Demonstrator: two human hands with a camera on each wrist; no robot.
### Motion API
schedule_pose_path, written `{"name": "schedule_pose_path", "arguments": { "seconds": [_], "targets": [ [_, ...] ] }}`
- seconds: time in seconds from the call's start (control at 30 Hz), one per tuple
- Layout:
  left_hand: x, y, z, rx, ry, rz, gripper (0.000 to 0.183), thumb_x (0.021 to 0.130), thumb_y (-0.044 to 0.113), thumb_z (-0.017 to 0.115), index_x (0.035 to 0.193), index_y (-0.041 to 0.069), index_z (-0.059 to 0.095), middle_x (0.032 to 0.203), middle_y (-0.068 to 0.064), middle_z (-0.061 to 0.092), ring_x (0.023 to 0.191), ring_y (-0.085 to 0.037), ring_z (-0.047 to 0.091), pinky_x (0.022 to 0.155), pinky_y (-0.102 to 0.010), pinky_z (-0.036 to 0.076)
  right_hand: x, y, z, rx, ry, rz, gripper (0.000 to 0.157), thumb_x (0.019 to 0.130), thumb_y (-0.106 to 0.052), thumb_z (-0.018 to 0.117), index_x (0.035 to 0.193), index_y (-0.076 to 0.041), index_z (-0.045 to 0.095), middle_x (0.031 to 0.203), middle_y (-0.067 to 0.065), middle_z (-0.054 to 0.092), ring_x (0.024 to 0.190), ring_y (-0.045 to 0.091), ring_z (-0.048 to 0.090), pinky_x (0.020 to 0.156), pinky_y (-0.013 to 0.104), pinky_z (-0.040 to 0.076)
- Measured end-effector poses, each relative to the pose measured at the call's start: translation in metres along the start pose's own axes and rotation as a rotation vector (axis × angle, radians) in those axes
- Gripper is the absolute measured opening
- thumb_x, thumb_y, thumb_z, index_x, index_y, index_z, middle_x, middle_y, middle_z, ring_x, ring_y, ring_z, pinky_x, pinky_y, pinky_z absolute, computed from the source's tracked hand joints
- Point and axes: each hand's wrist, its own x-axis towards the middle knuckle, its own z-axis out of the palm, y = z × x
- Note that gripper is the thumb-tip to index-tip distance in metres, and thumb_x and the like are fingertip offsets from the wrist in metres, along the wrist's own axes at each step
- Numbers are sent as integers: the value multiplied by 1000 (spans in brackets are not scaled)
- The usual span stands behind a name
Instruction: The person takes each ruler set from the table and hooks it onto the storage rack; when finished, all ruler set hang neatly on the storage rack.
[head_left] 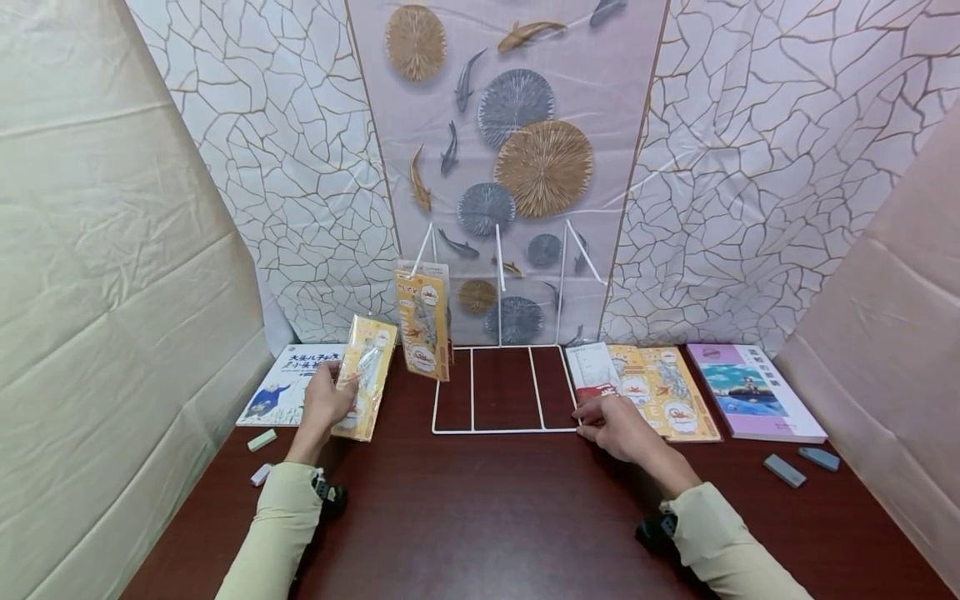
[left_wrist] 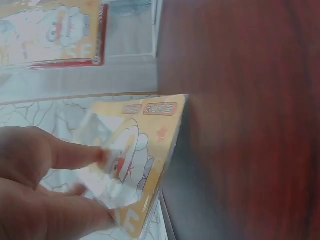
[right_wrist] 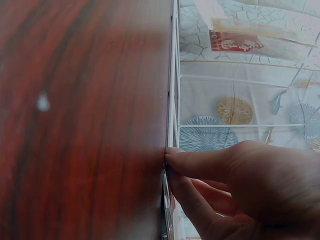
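Note:
My left hand (head_left: 330, 400) holds a yellow pack in clear plastic (head_left: 372, 367) by its side, thumb on the front, tilted up off the table. In the left wrist view the yellow pack (left_wrist: 150, 135) shows a cartoon print. My right hand (head_left: 618, 429) pinches the front right corner of a white wire rack (head_left: 487, 431) with thumb and forefinger. The rack's wire (right_wrist: 174, 100) also shows in the right wrist view. Another yellow pack (head_left: 422, 325) stands upright in the rack's left end, with further packs behind it.
Right of the rack lie a white and red pack (head_left: 592, 367) and yellow packs (head_left: 682, 392). Beyond them is a purple-edged book (head_left: 750, 392); a white book (head_left: 281, 392) lies on the left. Small erasers (head_left: 262, 440) and grey blocks (head_left: 785, 470) rest near the table's sides.

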Motion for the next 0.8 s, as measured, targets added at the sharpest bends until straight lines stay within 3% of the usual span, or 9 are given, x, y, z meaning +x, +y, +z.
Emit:
{"name": "schedule_pose_path", "arguments": {
  "seconds": [0.07, 0.23, 0.3, 0.4, 0.57, 0.7, 0.8],
  "targets": [
    [0, 2, -1, -64, 47, 12, 47, 100, 17, 59, 142, 1, 44, 136, -24, 59, 107, -35, 63, 83, -39, 58, 0, 0, 0, -1, 1, 0, 21, 87, -6, 75, 107, -2, 77, 106, 14, 76, 92, 25, 74, 80, 41, 61],
    [-1, 11, -3, -251, 236, 103, 39, 101, 17, 58, 137, 9, 46, 125, -17, 70, 79, -25, 69, 58, -23, 55, -1, 0, 1, -9, -1, -7, 20, 87, -6, 75, 107, -2, 77, 107, 14, 76, 92, 24, 74, 79, 39, 62],
    [-2, 18, -5, -345, 321, 155, 37, 101, 17, 58, 135, 9, 47, 123, -13, 71, 82, -19, 69, 60, -18, 55, -1, 0, 1, -9, -2, -10, 21, 87, -6, 75, 107, -2, 77, 107, 13, 76, 92, 23, 74, 79, 38, 62],
    [-5, 35, -10, -509, 407, 260, 37, 101, 16, 59, 135, 7, 47, 125, -14, 69, 98, -17, 69, 75, -17, 57, -1, 0, 1, -11, 0, -10, 21, 87, -6, 75, 108, -2, 77, 108, 14, 76, 92, 23, 74, 80, 39, 62],
    [-18, 68, -20, -708, 457, 437, 37, 100, 9, 59, 134, 7, 46, 132, -15, 64, 116, -22, 65, 95, -24, 56, 0, 0, 1, -12, -2, -2, 21, 88, -6, 75, 108, -2, 77, 109, 14, 76, 92, 22, 74, 80, 39, 61],
    [-32, 92, -22, -783, 479, 588, 36, 97, -1, 59, 131, 2, 47, 129, -18, 65, 111, -26, 66, 93, -30, 58, 0, 1, 1, -6, -2, -8, 21, 88, -6, 75, 108, -2, 77, 110, 14, 75, 93, 23, 74, 79, 38, 62],
    [-42, 106, -18, -794, 436, 695, 35, 95, -4, 60, 128, -3, 47, 123, -20, 66, 102, -28, 67, 86, -31, 60, -1, 1, 1, -3, 4, -12, 21, 88, -6, 75, 108, -2, 77, 110, 14, 75, 93, 24, 74, 79, 38, 62]
  ]
}}
